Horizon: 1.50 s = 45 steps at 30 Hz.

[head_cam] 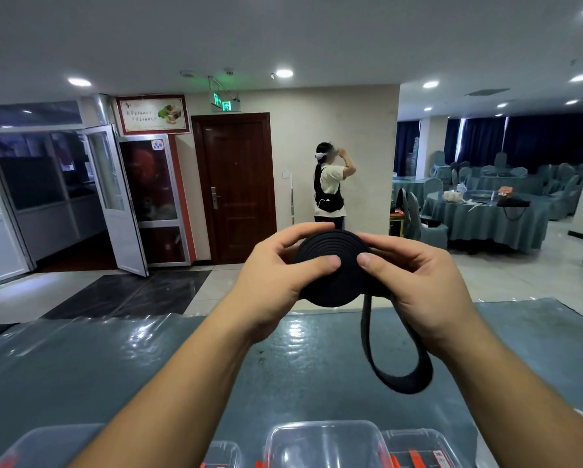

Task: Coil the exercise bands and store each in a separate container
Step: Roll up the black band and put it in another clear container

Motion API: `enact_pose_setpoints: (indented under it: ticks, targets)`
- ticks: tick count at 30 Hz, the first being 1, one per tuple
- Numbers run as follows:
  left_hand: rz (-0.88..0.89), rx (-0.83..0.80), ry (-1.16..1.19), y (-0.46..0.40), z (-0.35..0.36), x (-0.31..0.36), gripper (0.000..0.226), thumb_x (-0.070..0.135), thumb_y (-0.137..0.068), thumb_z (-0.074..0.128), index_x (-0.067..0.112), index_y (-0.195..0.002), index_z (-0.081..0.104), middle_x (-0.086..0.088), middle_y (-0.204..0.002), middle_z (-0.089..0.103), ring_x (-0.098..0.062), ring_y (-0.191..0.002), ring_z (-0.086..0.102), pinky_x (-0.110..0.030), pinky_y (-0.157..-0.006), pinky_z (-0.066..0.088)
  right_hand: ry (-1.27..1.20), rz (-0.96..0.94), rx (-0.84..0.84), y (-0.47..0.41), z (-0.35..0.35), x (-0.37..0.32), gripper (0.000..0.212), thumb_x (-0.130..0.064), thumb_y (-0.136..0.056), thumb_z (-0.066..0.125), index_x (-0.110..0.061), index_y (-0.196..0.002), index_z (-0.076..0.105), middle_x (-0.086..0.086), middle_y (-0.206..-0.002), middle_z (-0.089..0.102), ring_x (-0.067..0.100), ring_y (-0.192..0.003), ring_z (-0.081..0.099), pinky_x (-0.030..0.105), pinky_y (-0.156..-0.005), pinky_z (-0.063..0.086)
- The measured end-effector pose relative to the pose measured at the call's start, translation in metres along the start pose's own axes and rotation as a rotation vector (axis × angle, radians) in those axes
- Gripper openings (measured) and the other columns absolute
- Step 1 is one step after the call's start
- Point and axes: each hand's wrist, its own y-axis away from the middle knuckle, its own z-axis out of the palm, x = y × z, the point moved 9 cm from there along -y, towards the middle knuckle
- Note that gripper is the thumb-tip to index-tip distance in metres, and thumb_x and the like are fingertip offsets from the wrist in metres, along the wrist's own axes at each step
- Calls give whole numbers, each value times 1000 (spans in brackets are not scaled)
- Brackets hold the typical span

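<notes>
A black exercise band [330, 268] is wound into a flat round coil, held up in the air above the table. My left hand [283, 268] grips the coil's left side, thumb pressed on its face. My right hand [415, 268] grips the right side, thumb on the face too. The band's uncoiled end hangs below as a loose loop [398, 373] that reaches down over the table. Clear plastic containers [327, 444] stand in a row at the table's near edge, some with orange bands inside [415, 457].
The table [148, 366] has a grey-blue cloth under shiny clear plastic. Beyond it lies a tiled floor, a person standing by a brown door [236, 187], a glass door at left, and round tables with covered chairs [486, 217] at right.
</notes>
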Motion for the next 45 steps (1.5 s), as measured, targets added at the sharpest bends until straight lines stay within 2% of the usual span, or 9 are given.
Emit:
enact_pose_setpoints:
  ticks: [5,10,17,23,27,32,38,41,45]
  targets:
    - [17,110,120,-5,-5,-2,37,-3,-87,76,20,-116,72,-5,-101,80,-19,-91,77,-31,-69,61,-53,7,24,-1,0,2,37,-19,-80,77,-19,-117,80,11,-109,81,29,-101,79,36,-77,64]
    - [-39,-1,16,-8,-2,-1,42,-3,-85,79,19,-119,69,-6,-97,79,-21,-86,77,-29,-67,60,-14,35,19,-1,-3,6,37,-18,-79,77,-14,-116,80,12,-107,81,31,-100,79,34,-78,64]
    - [20,38,98,-10,3,-1,42,3,-77,83,22,-113,73,-7,-101,78,-25,-92,76,-34,-72,61,-74,22,75,-7,-5,-2,36,-23,-85,71,-11,-118,78,11,-110,81,27,-101,79,32,-79,64]
    - [26,-90,-117,-11,11,3,44,12,-78,82,34,-116,77,-4,-110,77,-25,-104,74,-39,-85,62,-99,78,79,-3,-9,7,29,-22,-85,71,-11,-110,81,15,-105,81,30,-96,79,31,-75,63]
    - [30,20,3,-11,8,-2,41,10,-78,81,28,-114,76,-2,-108,77,-23,-98,75,-36,-77,61,-117,43,121,-2,-9,7,27,-18,-87,73,-10,-111,80,14,-103,81,27,-92,80,30,-73,63]
    - [-52,-102,-132,-12,11,-4,47,0,-84,81,32,-117,75,-3,-105,78,-23,-96,77,-33,-76,62,-31,40,92,-4,-14,7,30,-20,-82,75,-10,-109,81,14,-101,82,30,-94,80,31,-74,64]
    - [7,59,-50,-12,1,-4,42,1,-84,82,26,-117,72,-4,-103,76,-23,-92,77,-34,-70,62,-69,19,101,-8,-12,11,27,-18,-88,74,-15,-114,80,11,-107,81,27,-99,79,29,-78,63]
    - [-26,-15,-103,-12,4,-6,43,2,-85,81,30,-116,72,0,-102,76,-21,-93,77,-32,-70,62,-17,24,93,-8,-13,14,22,-8,-95,70,-17,-111,81,9,-105,82,26,-98,79,28,-76,63]
    - [-2,-39,-114,-13,3,-4,43,4,-81,85,29,-115,75,-3,-106,76,-23,-96,76,-36,-74,63,-68,45,116,-5,-10,23,28,-22,-87,73,-16,-113,81,11,-106,81,27,-100,79,29,-76,63]
